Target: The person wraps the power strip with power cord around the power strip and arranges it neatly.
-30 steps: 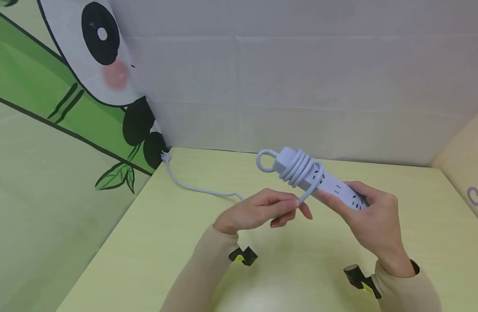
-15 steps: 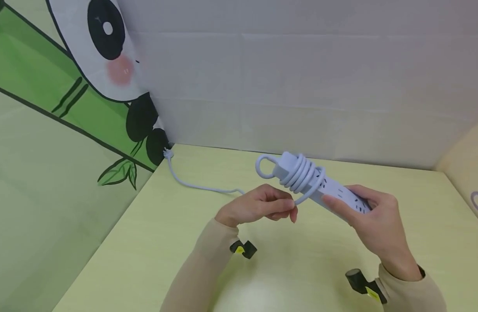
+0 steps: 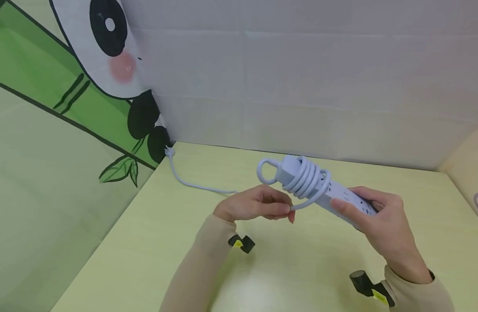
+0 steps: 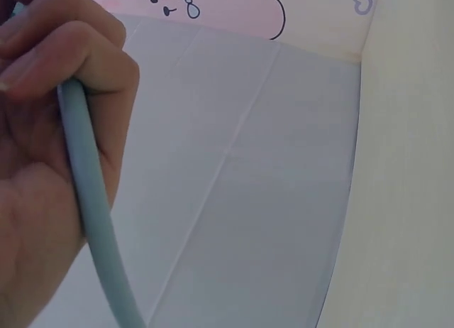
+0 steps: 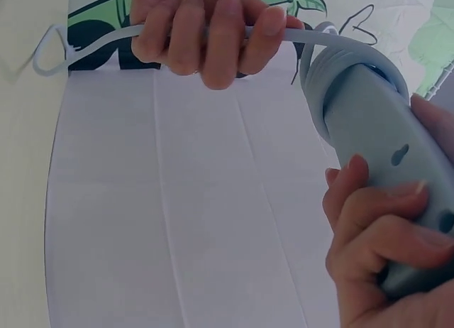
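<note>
Pinching cord (image 3: 309, 203) near wrapped coils (image 3: 304, 178) — left hand (image 3: 258, 203), fingers curled; right hand (image 3: 387, 221) grips power strip (image 3: 345, 194), thumb on top, fingers wrapped under; plug (image 3: 169, 151) at far-left corner of table (image 3: 293, 268).

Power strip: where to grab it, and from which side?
Likely best: the power strip by its end away from the cord coils, coming from the person's right. That stretch is straight, free of windings and points right. The right grip holds it there, thumb on one face, fingers curled round the other.
</note>
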The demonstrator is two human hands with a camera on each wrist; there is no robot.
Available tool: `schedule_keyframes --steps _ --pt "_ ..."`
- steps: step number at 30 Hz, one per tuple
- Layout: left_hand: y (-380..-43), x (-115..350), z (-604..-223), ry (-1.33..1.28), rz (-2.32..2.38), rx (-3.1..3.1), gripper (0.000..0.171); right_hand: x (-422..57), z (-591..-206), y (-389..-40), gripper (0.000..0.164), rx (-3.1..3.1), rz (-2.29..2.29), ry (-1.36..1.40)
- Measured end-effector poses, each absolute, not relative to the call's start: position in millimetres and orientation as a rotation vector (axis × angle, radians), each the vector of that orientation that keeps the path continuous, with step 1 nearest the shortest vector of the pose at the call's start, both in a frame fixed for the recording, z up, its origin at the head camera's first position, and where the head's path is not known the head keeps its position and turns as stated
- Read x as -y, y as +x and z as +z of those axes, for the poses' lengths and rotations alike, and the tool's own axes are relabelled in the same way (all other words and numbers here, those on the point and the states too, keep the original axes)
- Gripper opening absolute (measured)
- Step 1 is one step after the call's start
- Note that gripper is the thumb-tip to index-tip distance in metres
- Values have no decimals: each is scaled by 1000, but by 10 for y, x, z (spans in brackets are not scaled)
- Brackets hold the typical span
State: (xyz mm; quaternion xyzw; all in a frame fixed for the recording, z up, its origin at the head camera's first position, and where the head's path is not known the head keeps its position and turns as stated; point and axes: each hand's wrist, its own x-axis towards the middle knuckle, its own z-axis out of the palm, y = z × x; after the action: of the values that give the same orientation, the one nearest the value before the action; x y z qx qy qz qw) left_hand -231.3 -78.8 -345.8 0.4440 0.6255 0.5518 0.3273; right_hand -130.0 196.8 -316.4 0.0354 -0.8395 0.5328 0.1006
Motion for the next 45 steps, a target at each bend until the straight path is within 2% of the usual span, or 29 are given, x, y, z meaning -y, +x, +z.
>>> schedule_keyframes --steps 13,21,30,39,45 --pt "-2400 846 -3566 1099 1467 -1872 15 -2049 -3158 -1213 19 2463 1641 253" --pt "-2469 829 -3668 1017 1479 -2167 26 -2092 -3191 -1221 25 2492 1682 338" --pt "-2452 816 -3694 868 1506 -2329 16 -2111 -3191 -1191 26 2646 1584 552" --pt "-2383 801 -3633 911 1486 -2307 38 -2058 -3161 -1203 22 2748 1472 924" --pt "-2380 795 -3626 961 1509 -2306 34 -2051 -3129 -1204 17 2808 1408 967"
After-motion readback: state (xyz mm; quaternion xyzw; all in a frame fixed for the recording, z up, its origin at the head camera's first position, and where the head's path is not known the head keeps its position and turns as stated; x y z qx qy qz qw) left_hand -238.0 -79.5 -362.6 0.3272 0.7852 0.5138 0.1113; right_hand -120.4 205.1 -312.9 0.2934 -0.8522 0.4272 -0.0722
